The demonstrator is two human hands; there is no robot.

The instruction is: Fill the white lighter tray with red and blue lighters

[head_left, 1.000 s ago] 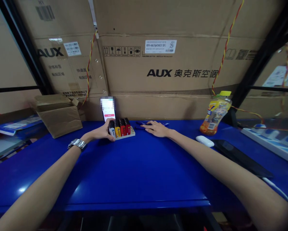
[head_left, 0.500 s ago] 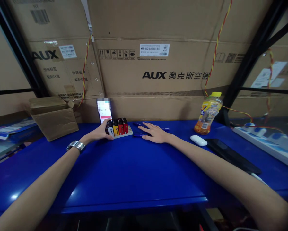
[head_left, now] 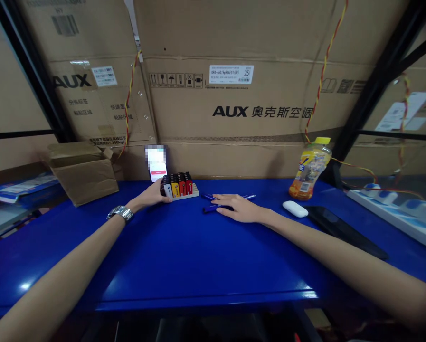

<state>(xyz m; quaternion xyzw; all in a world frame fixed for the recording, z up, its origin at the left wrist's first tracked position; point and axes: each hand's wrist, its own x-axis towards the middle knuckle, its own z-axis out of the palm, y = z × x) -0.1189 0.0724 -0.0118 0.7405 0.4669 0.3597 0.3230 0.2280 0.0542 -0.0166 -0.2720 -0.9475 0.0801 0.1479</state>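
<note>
My left hand [head_left: 151,195], with a metal watch [head_left: 120,213] on its wrist, grips the left end of a tray of lighters [head_left: 179,186]. White, yellow and red lighters with dark tops stand in rows, and some slots at the tray's right end show bare. To the right, my right hand [head_left: 239,208] lies flat, palm down, with its fingers stretched out over dark blue pens. One blue pen [head_left: 210,208] pokes out near the thumb, and another pen [head_left: 250,196] shows beyond the knuckles. My hand covers their middles.
Behind the tray a lit phone [head_left: 158,166] leans upright against large cardboard boxes [head_left: 184,114]. A small carton [head_left: 86,180] stands at left. On the right are a drink bottle [head_left: 309,168], a white earbud case [head_left: 295,209], a black flat object [head_left: 344,232] and a power strip [head_left: 394,213].
My right hand has drawn nearer to me, and its fingers have come closer together over the pens. The near pen has shifted toward me. My left hand stays on the lighter tray.
</note>
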